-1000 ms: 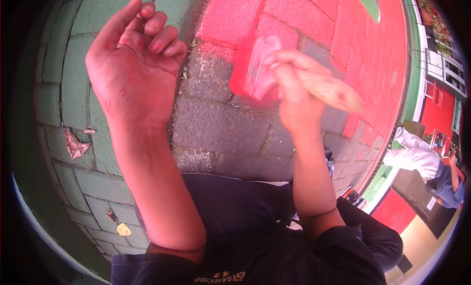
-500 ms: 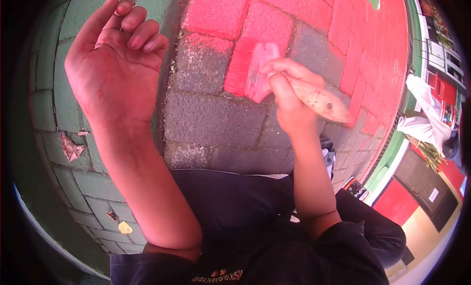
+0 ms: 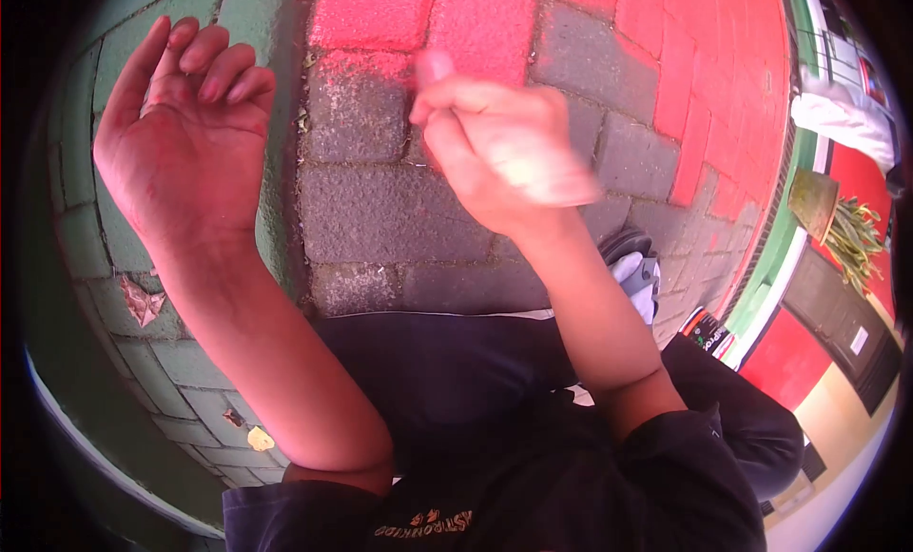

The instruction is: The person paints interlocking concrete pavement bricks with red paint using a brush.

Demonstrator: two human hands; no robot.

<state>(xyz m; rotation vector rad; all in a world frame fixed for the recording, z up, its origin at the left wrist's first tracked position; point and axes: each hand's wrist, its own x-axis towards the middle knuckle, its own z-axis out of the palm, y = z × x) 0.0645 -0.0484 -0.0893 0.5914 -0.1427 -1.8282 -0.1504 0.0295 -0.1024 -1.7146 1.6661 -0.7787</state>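
Observation:
My right hand [image 3: 475, 143] grips a paintbrush by its pale wooden handle [image 3: 556, 176], which is smeared by motion. The brush's head is mostly hidden behind the fingers, over the edge between pink-red painted pavers [image 3: 480, 24] and bare grey pavers [image 3: 395, 210]. Beside the green raised edging, my left hand [image 3: 195, 157] hovers palm up, fingers loosely curled and apart, with nothing in it. Red paint specks mark its palm.
Green pavers [image 3: 181, 348] lie left, with a dry leaf [image 3: 143, 302] and a yellow leaf [image 3: 260, 439]. A shoe [image 3: 632, 267] and a labelled container [image 3: 709, 333] are at right. Farther right are a potted plant [image 3: 818, 205] and a person in white clothing [image 3: 842, 119].
My right hand has moved left with the paintbrush, now covering the spot painted earlier. The view has shifted slightly, and my left hand keeps its pose.

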